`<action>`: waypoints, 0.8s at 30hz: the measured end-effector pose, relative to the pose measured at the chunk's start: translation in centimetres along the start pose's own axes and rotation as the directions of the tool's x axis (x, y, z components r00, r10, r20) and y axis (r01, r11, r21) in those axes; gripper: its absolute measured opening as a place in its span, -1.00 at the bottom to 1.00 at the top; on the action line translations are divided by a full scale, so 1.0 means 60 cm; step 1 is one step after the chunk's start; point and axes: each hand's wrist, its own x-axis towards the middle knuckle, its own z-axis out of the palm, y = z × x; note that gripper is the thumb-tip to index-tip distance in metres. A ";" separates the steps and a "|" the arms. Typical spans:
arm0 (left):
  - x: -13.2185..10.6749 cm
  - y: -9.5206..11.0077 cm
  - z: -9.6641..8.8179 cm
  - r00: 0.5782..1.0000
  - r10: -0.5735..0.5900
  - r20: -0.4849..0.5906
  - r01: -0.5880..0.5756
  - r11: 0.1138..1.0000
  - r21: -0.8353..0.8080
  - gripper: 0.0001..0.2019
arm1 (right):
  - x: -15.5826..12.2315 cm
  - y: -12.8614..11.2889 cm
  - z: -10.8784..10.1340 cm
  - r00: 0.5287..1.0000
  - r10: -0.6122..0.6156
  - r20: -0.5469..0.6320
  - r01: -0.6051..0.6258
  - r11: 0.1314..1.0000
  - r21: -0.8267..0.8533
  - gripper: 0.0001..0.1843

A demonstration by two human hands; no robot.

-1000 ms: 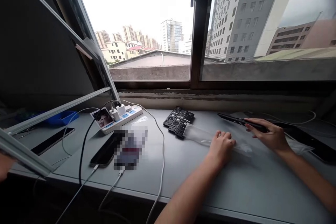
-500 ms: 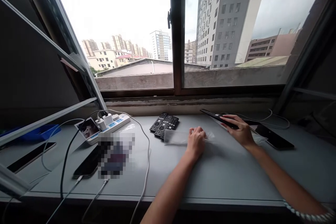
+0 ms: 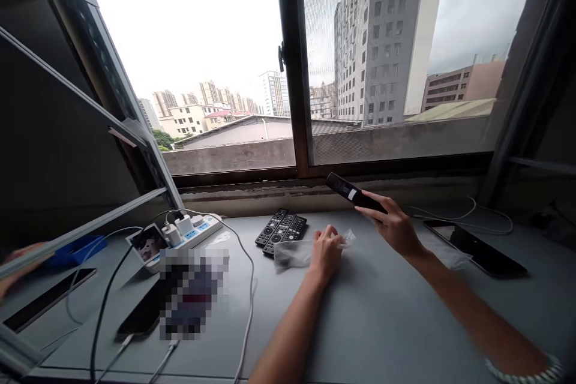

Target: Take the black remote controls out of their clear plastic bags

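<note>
My right hand [image 3: 396, 225] is closed round a black remote control [image 3: 353, 192] and holds it tilted above the grey table [image 3: 382, 318]. My left hand [image 3: 326, 249] rests on the table with its fingers pinching a clear plastic bag [image 3: 297, 252] that lies flat. Three black remotes [image 3: 282, 231] lie side by side just left of the bag, near the window sill.
A white power strip [image 3: 191, 233] with chargers and several cables stands at the left, with a phone [image 3: 139, 315] plugged in by it. Another phone [image 3: 477, 247] lies at the right. A blue tray [image 3: 74, 250] and another person's hand [image 3: 20, 261] show at far left.
My right hand has lifted the black remote off the table and raised it toward the window. My left hand stays on the plastic bag, which is now more bunched. The camera turned right.
</note>
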 end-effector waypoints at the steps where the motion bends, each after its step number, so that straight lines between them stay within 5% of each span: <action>1: 0.001 -0.001 -0.001 1.000 0.004 -0.001 -0.004 1.000 0.005 -0.78 | -0.005 -0.001 -0.003 0.999 -0.027 0.025 0.027 1.000 0.002 -0.56; 6: 0.005 -0.002 -0.001 0.999 -0.003 -0.050 0.003 1.000 -0.004 -0.77 | -0.011 -0.015 -0.025 1.000 -0.023 0.020 0.023 1.000 -0.006 -0.55; 10: 0.008 -0.006 0.002 0.994 -0.043 -0.102 0.039 0.998 -0.047 -0.78 | -0.004 -0.020 -0.028 0.971 0.208 -0.120 -0.188 0.969 0.158 -0.76; 12: 0.010 -0.008 0.002 0.993 -0.062 -0.105 0.057 0.997 -0.047 -0.77 | -0.001 -0.017 -0.026 0.868 0.470 -0.162 -0.401 0.854 0.330 -0.73; 14: 0.011 -0.008 0.000 0.993 -0.075 -0.089 0.073 0.997 -0.032 -0.75 | 0.001 -0.010 -0.024 0.705 0.694 -0.142 -0.571 0.675 0.467 -0.65; 18: 0.013 -0.006 -0.006 0.996 -0.074 -0.045 0.074 0.997 -0.002 -0.83 | 0.003 0.013 -0.023 0.445 0.889 -0.107 -0.694 0.417 0.587 -0.63; 24: 0.013 -0.010 -0.012 0.993 -0.095 -0.064 0.098 0.994 0.043 -0.88 | 0.006 0.026 -0.022 0.267 0.964 -0.001 -0.621 0.173 0.765 -0.78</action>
